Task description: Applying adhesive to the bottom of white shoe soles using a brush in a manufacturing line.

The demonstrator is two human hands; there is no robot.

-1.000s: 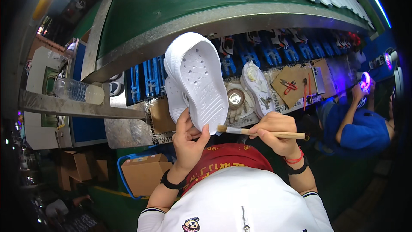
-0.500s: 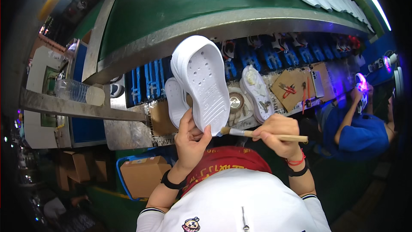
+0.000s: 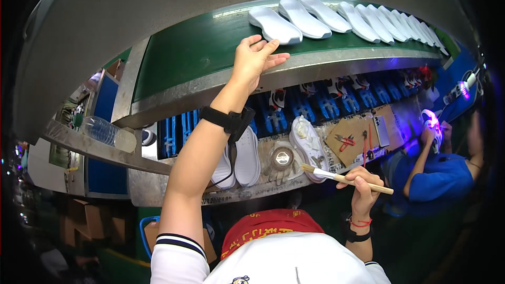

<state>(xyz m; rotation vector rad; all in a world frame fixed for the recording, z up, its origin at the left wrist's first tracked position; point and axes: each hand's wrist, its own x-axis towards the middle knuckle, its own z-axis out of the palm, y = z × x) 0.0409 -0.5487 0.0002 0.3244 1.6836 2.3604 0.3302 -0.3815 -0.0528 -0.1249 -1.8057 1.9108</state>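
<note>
My left hand reaches up over the green conveyor belt, fingers spread and holding nothing. Its fingertips are right beside the near end of a white shoe sole, the leftmost of a row; I cannot tell whether they touch. In my right hand is a wooden-handled paintbrush, its bristles pointing left above the bench. Two white soles lie side by side on the bench, partly behind my left forearm. Another white sole with pale crumpled scraps in it lies right of a round container.
Several more white soles line the belt to the right. Red snips lie on cardboard beside a phone. Blue racks stand under the conveyor. A co-worker in blue sits at the right, near a purple light.
My left hand has let go of the sole it held and moved up to the conveyor. Two soles now lie together on the bench. The brush has moved slightly right, away from the sole.
</note>
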